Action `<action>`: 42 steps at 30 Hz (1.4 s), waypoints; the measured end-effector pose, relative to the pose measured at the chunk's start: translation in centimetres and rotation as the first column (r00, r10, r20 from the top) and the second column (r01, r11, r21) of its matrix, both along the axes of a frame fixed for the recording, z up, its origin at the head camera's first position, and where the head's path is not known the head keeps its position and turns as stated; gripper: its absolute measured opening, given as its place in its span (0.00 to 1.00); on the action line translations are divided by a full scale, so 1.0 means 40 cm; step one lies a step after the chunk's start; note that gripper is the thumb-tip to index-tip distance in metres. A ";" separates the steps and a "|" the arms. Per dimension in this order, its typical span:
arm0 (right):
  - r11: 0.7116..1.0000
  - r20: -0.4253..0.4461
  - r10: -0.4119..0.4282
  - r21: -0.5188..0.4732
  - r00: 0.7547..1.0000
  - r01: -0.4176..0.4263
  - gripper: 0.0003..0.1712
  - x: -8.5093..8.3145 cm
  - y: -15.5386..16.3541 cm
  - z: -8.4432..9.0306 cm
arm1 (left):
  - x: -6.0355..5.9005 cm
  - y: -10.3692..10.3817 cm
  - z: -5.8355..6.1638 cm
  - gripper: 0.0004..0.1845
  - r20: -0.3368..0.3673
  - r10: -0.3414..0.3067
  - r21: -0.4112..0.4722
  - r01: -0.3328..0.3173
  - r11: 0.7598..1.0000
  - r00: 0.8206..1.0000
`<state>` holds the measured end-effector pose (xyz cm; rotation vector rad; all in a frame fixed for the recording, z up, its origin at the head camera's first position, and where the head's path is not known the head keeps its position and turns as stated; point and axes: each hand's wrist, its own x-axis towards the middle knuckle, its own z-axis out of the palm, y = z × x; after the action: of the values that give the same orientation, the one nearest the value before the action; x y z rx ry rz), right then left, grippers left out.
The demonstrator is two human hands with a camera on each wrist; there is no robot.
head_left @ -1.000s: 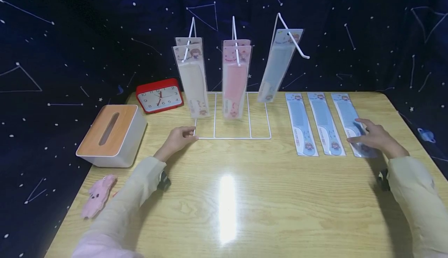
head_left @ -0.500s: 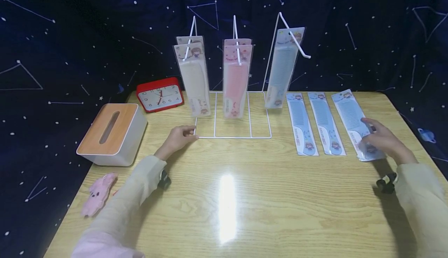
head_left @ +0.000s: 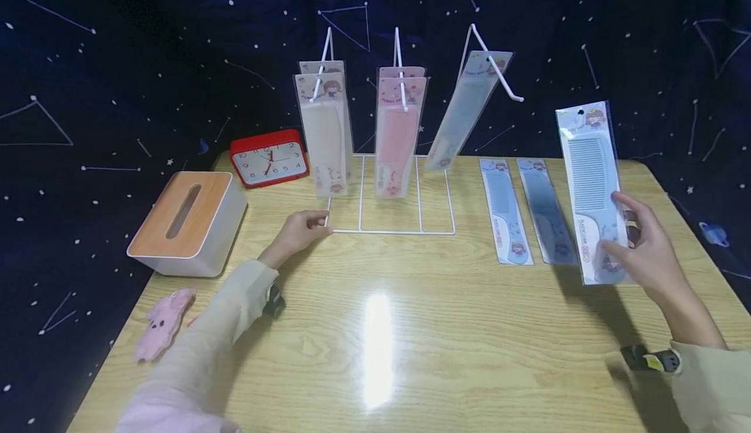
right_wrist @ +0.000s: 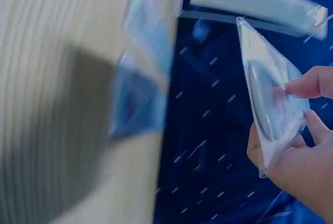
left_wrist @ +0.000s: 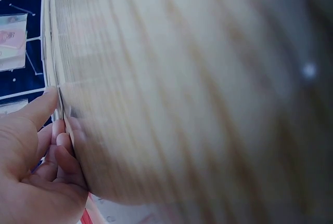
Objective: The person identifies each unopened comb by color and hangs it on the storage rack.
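My right hand (head_left: 660, 257) holds a blue comb in a clear, printed package (head_left: 589, 172) by its lower right edge, raised off the table and nearly upright. The right wrist view shows thumb and fingers around the comb's package (right_wrist: 273, 94). Two more packaged blue combs (head_left: 506, 211) lie side by side to its left. My left hand (head_left: 296, 237) pinches the front left corner of a white wire rack (head_left: 390, 231). On the rack's hooks hang packaged white combs (head_left: 325, 139), pink combs (head_left: 396, 139) and, tilted on the right hook, a blue comb (head_left: 472, 100).
A red alarm clock (head_left: 270, 159) stands left of the rack, behind a tissue box with a wooden lid (head_left: 182, 218). A pink plush toy (head_left: 163, 325) lies by my left forearm. Behind the wooden table (head_left: 446, 328) hangs a dark, star-patterned cloth (head_left: 147, 48).
My right hand has gripped the rightmost blue comb and lifted it off the table. The hanging blue comb has swung right, then back left. My left hand stays at the rack's corner.
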<state>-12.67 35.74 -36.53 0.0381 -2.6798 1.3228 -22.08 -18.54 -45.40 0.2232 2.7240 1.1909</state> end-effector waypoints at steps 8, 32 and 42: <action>0.860 -0.228 0.200 -0.425 0.953 -0.283 0.49 0.083 -0.121 0.062 | 0.001 -0.002 -0.004 0.25 0.010 0.001 -0.001 -0.001 1.000 1.000; 0.841 -0.252 0.281 -0.400 0.926 -0.364 0.47 0.087 -0.232 0.067 | -0.003 -0.002 0.003 0.25 0.006 -0.006 -0.006 0.006 1.000 1.000; 0.874 -0.226 0.255 -0.363 0.940 -0.324 0.47 0.012 -0.252 0.036 | -0.003 -0.001 -0.001 0.25 -0.004 0.005 0.007 -0.005 1.000 1.000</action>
<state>-12.17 25.67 -35.08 0.5030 -2.2776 1.8358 -22.20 -18.57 -45.44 0.2208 2.7259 1.2027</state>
